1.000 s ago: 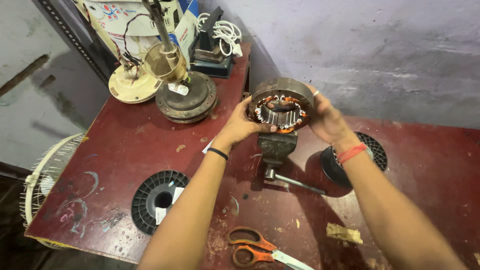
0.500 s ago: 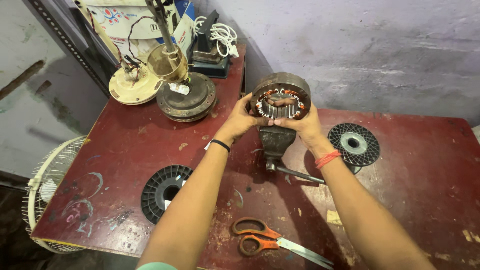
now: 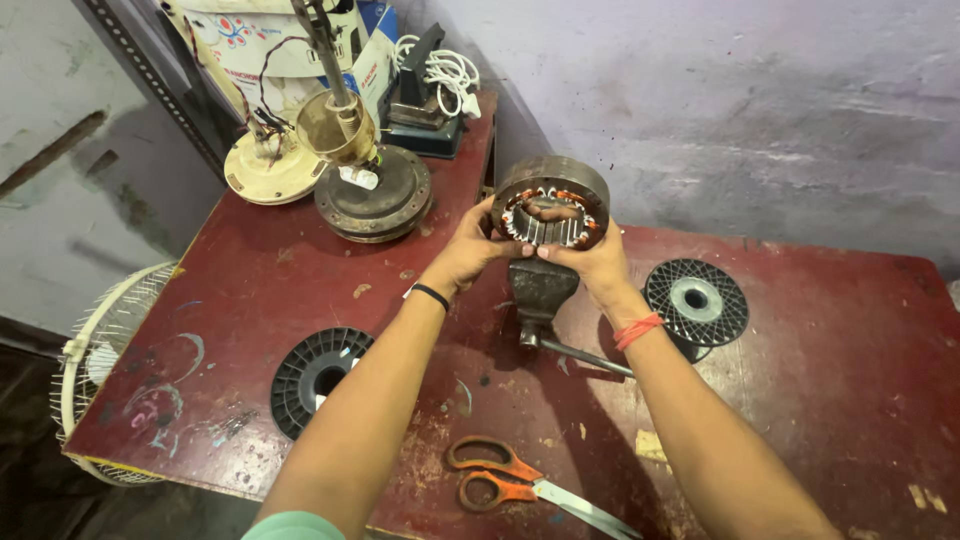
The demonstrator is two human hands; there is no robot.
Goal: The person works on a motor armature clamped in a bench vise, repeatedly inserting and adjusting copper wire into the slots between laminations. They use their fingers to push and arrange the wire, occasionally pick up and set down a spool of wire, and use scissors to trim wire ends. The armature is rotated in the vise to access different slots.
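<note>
At the bottom centre of the frame, orange-handled scissors with steel blades lie on the worn dark red counter. A black round plastic wire spool sits at lower left, another, seen flat with a pale hub, at centre right.

Both forearms reach up the middle of the frame. Compared with half a second ago, the hands sit a little closer together on the round grey metal motor stator with copper windings, which remains raised just above the small dark bench vise; it looks held for handling, not yet set down. The left hand grips its left rim, the right hand cups its lower right edge, fingers curled closed on it.

At upper left stand a brown fan motor housing and a cream disc-shaped base.
</note>
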